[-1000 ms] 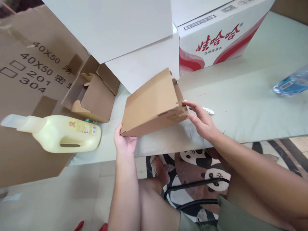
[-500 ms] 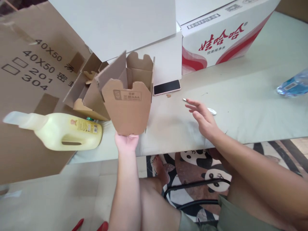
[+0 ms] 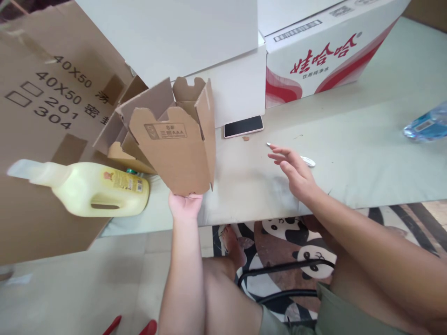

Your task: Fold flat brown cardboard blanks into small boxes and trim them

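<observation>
My left hand (image 3: 184, 205) grips the bottom of a small brown cardboard box (image 3: 174, 139) and holds it upright above the table's near edge, its top flaps standing open. My right hand (image 3: 295, 172) hovers over the pale green table (image 3: 366, 144) to the right of the box, fingers stretched out and apart, holding nothing. A black phone (image 3: 243, 126) lies flat on the table behind the box. Just beyond my right fingertips lies a small white object (image 3: 308, 161).
A pale yellow jug (image 3: 87, 188) lies on its side at the left. Another open brown box (image 3: 120, 139) sits behind the held one. Large white boxes (image 3: 195, 37) and a red-and-white carton (image 3: 324, 51) stand at the back. A blue water bottle (image 3: 426, 124) lies far right.
The box has swung from lying flat between both hands to standing upright in my left hand, uncovering the phone. My right hand has let go and drawn away to the right.
</observation>
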`<move>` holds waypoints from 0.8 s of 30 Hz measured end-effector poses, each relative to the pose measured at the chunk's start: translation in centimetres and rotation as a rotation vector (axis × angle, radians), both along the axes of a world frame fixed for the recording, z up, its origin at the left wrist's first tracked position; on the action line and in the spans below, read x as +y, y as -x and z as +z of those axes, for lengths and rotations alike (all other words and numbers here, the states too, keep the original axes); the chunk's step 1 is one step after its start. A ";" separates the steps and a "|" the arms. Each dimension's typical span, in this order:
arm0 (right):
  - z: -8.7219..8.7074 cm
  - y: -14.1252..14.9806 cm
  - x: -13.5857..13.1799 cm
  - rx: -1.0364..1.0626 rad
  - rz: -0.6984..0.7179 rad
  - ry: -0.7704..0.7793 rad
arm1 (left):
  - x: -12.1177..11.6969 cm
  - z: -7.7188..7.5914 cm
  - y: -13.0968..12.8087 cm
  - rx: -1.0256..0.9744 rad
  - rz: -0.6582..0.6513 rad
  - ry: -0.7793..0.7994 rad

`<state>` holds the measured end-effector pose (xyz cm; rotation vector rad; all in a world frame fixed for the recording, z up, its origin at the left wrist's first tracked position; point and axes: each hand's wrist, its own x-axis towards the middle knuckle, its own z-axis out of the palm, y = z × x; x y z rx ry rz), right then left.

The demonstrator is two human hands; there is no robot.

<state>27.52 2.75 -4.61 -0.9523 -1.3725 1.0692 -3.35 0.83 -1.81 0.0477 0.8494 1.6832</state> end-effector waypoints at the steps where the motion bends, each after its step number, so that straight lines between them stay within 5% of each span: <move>1: 0.0 0.0 0.0 0.002 0.002 0.002 | 0.0 0.0 -0.1 0.000 0.025 0.015; 12: 0.0 0.1 0.1 0.009 0.008 0.021 | 0.0 0.8 -1.2 0.062 0.075 0.127; 18: 0.0 0.0 0.2 0.017 0.020 0.012 | 0.1 0.3 -1.3 0.164 0.060 0.035; 24: 0.0 0.0 0.2 0.023 0.018 0.015 | -0.1 0.3 -1.5 0.110 0.061 0.209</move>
